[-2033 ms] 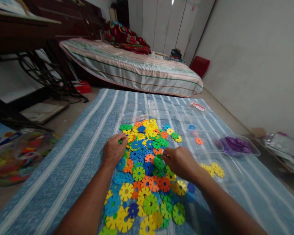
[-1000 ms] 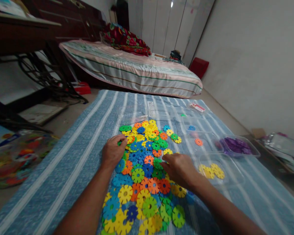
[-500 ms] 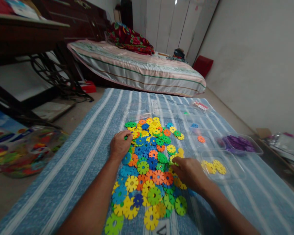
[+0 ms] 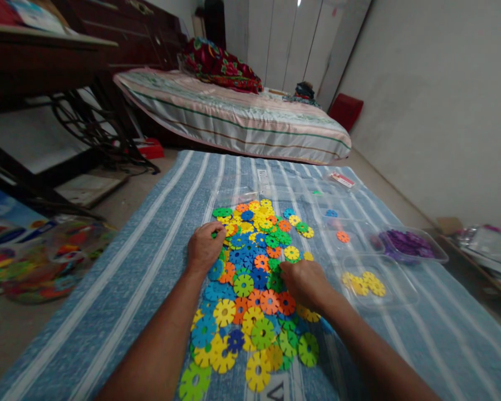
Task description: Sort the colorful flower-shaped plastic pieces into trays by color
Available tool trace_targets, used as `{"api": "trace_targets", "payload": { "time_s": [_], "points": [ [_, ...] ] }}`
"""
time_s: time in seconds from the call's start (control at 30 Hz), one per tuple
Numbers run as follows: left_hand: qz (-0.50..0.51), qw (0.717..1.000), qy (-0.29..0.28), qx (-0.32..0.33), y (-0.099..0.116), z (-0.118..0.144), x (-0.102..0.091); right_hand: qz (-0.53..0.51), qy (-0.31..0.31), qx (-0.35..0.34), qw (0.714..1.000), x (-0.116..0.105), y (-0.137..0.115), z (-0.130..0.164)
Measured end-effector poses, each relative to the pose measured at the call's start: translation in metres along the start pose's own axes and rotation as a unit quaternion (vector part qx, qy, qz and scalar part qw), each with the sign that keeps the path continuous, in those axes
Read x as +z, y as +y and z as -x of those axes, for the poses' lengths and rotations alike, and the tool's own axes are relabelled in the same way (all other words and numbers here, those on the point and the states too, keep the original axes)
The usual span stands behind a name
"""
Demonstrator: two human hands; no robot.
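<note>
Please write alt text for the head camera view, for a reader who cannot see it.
Two bare hands rest on a pile of colourful notched plastic discs spread on a blue striped mat: the left hand at its left edge, the right hand near its middle. Clear tubs at the right hold yellow discs and purple discs.

place: home bedroom | cues: mattress (image 4: 234, 120), wardrobe doors (image 4: 292, 44), probably a sewing-machine table (image 4: 45, 61)

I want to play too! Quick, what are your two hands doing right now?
Left hand: fingers curled on a green disc at the pile's edge.
Right hand: resting palm down on the coloured discs; cannot tell if it holds one.
</note>
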State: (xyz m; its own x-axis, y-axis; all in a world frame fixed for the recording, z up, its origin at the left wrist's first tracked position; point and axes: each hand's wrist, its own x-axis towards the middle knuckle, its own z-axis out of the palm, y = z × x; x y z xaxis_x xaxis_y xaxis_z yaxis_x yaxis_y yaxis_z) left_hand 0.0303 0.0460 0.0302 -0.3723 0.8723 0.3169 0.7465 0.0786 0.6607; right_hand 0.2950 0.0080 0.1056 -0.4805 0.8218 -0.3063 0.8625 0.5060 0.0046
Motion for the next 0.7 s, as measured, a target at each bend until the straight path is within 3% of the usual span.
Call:
{"api": "trace_targets", "payload": {
  "time_s": [0.4, 0.57, 0.7],
  "points": [
    [0.002, 1.0, 0.004, 0.0, 0.002, 0.0, -0.001, 0.008, 0.009, -0.003, 1.0, 0.004, 0.005, 0.009],
    [0.005, 1.0, 0.006, 0.002, 0.0, -0.001, -0.002, 0.003, 0.028, -0.003, 1.0, -0.001, 0.008, 0.013],
    [0.006, 1.0, 0.011, -0.001, -0.002, -0.002, -0.002, 0.008, 0.064, 0.0, 0.998, -0.011, 0.024, 0.005]
  ]
}}
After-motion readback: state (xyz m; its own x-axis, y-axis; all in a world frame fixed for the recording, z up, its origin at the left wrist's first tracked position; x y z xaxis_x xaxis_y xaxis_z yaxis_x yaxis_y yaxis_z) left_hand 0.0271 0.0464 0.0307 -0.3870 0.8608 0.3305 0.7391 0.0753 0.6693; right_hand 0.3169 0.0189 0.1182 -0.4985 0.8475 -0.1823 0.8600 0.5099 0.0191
